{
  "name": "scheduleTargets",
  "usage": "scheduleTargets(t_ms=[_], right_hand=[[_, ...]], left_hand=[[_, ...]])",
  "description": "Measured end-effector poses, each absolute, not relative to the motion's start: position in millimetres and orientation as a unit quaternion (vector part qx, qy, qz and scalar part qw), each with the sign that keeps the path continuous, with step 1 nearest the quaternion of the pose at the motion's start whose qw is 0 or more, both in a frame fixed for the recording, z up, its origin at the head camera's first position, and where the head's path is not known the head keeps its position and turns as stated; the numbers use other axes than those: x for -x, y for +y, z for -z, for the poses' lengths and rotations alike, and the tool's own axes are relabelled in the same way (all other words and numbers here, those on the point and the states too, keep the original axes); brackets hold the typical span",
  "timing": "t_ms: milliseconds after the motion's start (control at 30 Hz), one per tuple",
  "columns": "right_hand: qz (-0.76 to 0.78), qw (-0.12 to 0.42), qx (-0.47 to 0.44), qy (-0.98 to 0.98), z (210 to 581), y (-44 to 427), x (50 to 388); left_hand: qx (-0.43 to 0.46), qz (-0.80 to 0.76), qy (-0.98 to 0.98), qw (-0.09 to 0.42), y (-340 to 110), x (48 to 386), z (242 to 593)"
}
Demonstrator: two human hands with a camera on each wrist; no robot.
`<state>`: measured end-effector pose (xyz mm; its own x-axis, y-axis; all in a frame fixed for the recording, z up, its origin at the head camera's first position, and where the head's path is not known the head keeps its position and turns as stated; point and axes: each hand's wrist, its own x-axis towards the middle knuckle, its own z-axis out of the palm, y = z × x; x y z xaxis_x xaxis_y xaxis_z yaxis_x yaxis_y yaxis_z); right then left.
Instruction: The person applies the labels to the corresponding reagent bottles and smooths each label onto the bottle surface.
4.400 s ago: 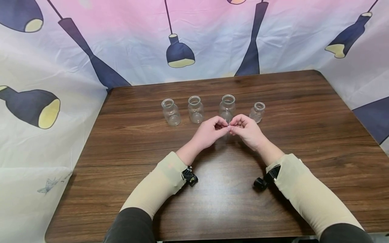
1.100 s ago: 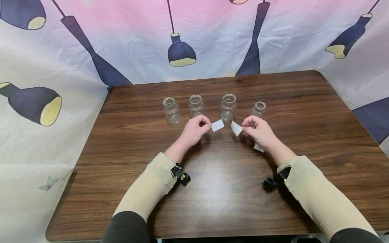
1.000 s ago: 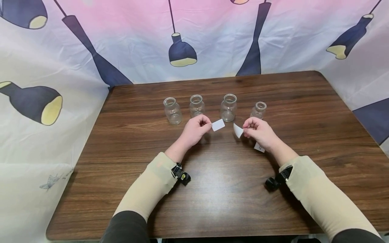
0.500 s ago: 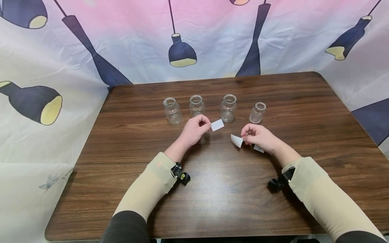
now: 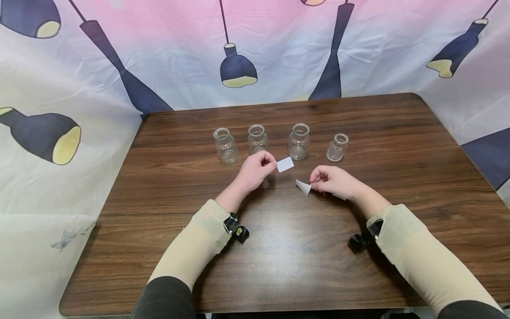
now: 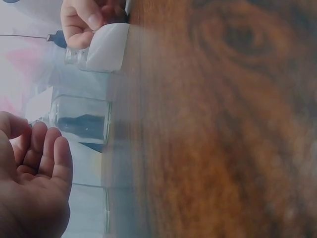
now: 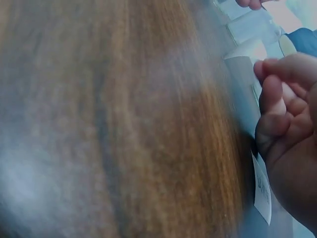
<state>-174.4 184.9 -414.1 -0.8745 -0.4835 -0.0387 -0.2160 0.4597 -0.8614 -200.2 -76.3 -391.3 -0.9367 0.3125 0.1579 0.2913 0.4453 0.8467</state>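
Between thumb and index finger, my left hand (image 5: 255, 172) pinches a small white rectangular label (image 5: 285, 164) by its left edge, above the table in front of the jars. My right hand (image 5: 334, 181) pinches a curled piece of white paper (image 5: 303, 187), lower and to the right, apart from the label. Whether this curled piece is a backing cannot be told. In the right wrist view another white label (image 7: 262, 191) with dark print lies below the right hand, which mostly covers it in the head view.
Several open glass jars stand in a row behind the hands: one at the left (image 5: 226, 148), one partly behind the left hand (image 5: 257, 137), a taller one (image 5: 299, 142) and a smaller one at the right (image 5: 337, 148). They stand on a brown wooden table (image 5: 275, 266) before a printed cloth (image 5: 271, 66).
The hands, together at first, have parted, each with a white piece. Since then the right hand has come down toward the table and slightly left with the curled paper; the left stays nearly still.
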Motion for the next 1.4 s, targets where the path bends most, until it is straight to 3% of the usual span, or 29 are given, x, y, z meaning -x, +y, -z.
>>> scheduleTargets(t_ms=[267, 933, 1267, 1400], right_hand=[[0.4, 0.092, 0.22, 0.885, 412.2, 181.6, 174.2], [0.547, 0.054, 0.169, 0.818, 399.7, 184.4, 179.4], [0.525, -0.016, 0.232, 0.819, 392.4, 175.3, 179.2], [0.488, -0.068, 0.248, 0.834, 391.4, 172.1, 179.3]], left_hand=[[-0.181, -0.496, 0.849, 0.012, -76.0, 201.3, 392.7], [-0.171, -0.548, 0.818, 0.042, -64.9, 203.0, 383.3], [-0.177, -0.585, 0.788, 0.078, -60.4, 204.6, 375.9], [-0.183, -0.57, 0.798, 0.074, -58.3, 204.1, 376.1]])
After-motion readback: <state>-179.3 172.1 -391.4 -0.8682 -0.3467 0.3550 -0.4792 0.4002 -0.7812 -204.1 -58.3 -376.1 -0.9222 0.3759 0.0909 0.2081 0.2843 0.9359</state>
